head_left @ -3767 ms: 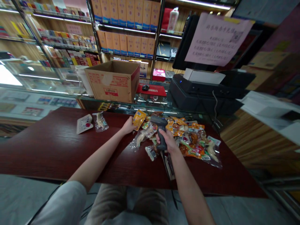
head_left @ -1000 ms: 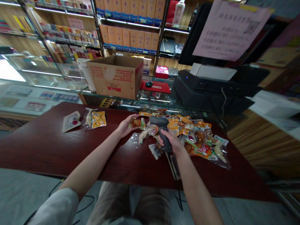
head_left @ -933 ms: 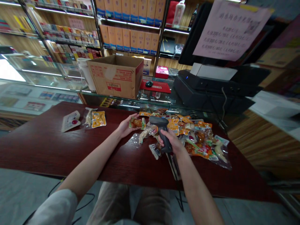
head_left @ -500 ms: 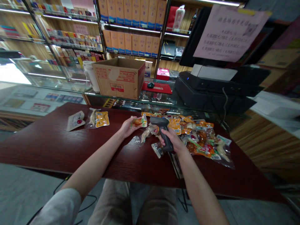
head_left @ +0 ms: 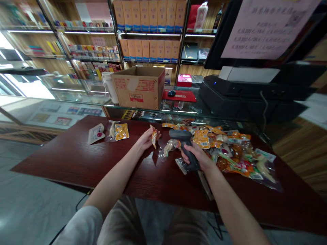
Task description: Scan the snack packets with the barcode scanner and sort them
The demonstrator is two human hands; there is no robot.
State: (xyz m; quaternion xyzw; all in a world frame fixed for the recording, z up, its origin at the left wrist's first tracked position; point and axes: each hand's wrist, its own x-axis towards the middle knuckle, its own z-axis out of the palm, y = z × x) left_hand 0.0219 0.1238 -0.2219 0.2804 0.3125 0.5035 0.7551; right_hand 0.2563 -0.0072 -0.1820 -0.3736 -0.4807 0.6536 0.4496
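My left hand (head_left: 146, 139) is closed on a small snack packet (head_left: 154, 136), held edge-on above the table. In my right hand (head_left: 195, 156) is a dark handheld barcode scanner (head_left: 187, 149), gripped by its handle with its head pointing left toward the packet. Between the hands lies a clear vacuum pack (head_left: 168, 148) with pale food inside. To the right of the scanner spreads a pile of packaged snacks (head_left: 235, 153), many in orange or clear wrapping. Farther left are an orange packet (head_left: 122, 131), a clear pack with pale food (head_left: 111, 130) and a white packet (head_left: 96, 134).
The dark red table (head_left: 76, 160) borders a glass display counter (head_left: 143, 114). On the glass stand an open cardboard box (head_left: 139, 88), a mouse (head_left: 171, 93) on a red mat (head_left: 187, 96), and black checkout equipment (head_left: 245, 93). A cable (head_left: 216, 226) hangs below the table's front edge.
My left hand has turned the snack packet from lying lengthwise to edge-on. The scanner stays in my right hand. The whole view has shifted, so the scene sits farther right.
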